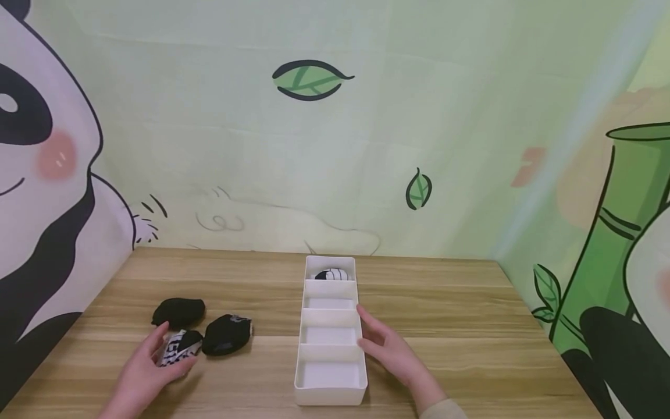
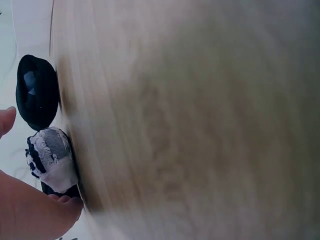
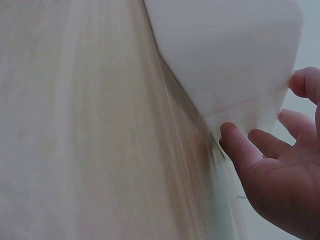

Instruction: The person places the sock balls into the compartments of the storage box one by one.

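In the head view, left hand [image 1: 138,372] toward the near left corner of the wooden table [image 1: 445,308], that corner cut off; thumb and fingers spread on either side of a patterned rolled sock [image 1: 182,343], partly hidden by them. Just beyond, nearer the table's left edge, a plain black rolled sock [image 1: 180,312]; just to the right, a grey-marked black rolled sock [image 1: 227,336]. Down the table's middle, from the far edge toward the cropped near edge, a white divided box [image 1: 331,397], with a striped rolled sock [image 1: 333,274] in its far compartment, lower part hidden behind a divider. At the box's right wall, right hand [image 1: 389,349], fingertips apart; beige sleeve [image 1: 445,410] cut off below. In the left wrist view, a gap between thumb tip and patterned sock, fingertips at its other side; hand mostly cropped, wood blurred. In the right wrist view, digits spread against the box's outer wall; both box and hand cropped.
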The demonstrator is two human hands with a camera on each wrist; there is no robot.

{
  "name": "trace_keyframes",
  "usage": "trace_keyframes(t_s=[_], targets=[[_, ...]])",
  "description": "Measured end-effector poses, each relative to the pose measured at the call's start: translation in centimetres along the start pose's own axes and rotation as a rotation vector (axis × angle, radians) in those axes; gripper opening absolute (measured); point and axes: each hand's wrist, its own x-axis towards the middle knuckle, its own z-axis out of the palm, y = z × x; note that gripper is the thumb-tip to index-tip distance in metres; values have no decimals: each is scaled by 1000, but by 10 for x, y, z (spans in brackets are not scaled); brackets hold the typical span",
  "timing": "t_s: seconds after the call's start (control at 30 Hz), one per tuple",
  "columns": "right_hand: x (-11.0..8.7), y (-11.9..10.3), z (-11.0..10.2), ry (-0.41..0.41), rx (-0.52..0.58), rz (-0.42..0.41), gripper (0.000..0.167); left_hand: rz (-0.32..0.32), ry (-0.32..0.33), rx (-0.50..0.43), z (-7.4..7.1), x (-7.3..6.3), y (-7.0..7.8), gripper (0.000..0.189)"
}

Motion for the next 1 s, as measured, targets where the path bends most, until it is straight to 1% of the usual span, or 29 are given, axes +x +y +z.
trace_keyframes(t_s=[0.17, 0.3, 0.4, 0.57, 0.63, 0.83, 1.0], targets=[[0, -1, 0, 4, 0, -2, 67, -11, -20, 20, -1, 3, -5, 110], [0, -2, 0, -1, 7, -12, 67, 9, -23, 54, 0, 3, -9, 112], [0, -2, -1, -2, 9, -17, 67, 6, -33, 65, 0, 3, -10, 110], [0, -2, -1, 8, 1, -2, 66, -49, -62, 87, -3, 6, -10, 107], [0, -2, -1, 11, -1, 0, 66, -59, -65, 98, -5, 6, -11, 105], [1, -1, -1, 9, -2, -8, 66, -42, -26, 134, -7, 6, -12, 91], [0, -1, 0, 9, -10, -6, 66, -33, 9, 137, -8, 6, -15, 81]])
